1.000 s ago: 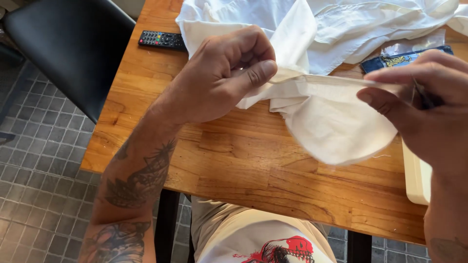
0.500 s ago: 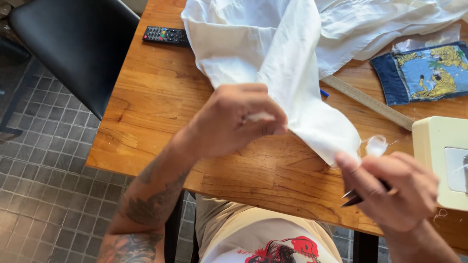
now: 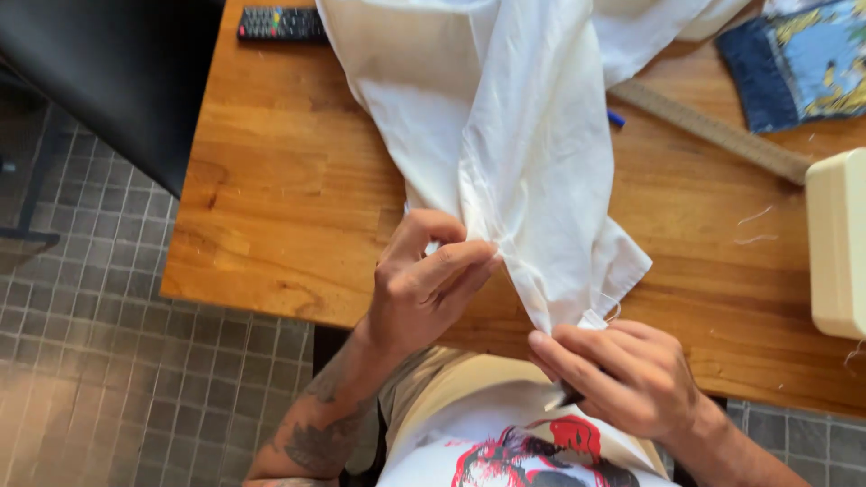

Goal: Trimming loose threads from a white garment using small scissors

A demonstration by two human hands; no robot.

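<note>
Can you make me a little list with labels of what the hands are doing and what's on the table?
left hand: pinches the edge of the white cloth
right hand: pinches the cloth's bottom corner, with a dark tool tucked in the palm
table: wooden
remote: far left corner of the table
ruler: right of the cloth
blue patch: top right
cream box: right edge
floor: grey tiles
</note>
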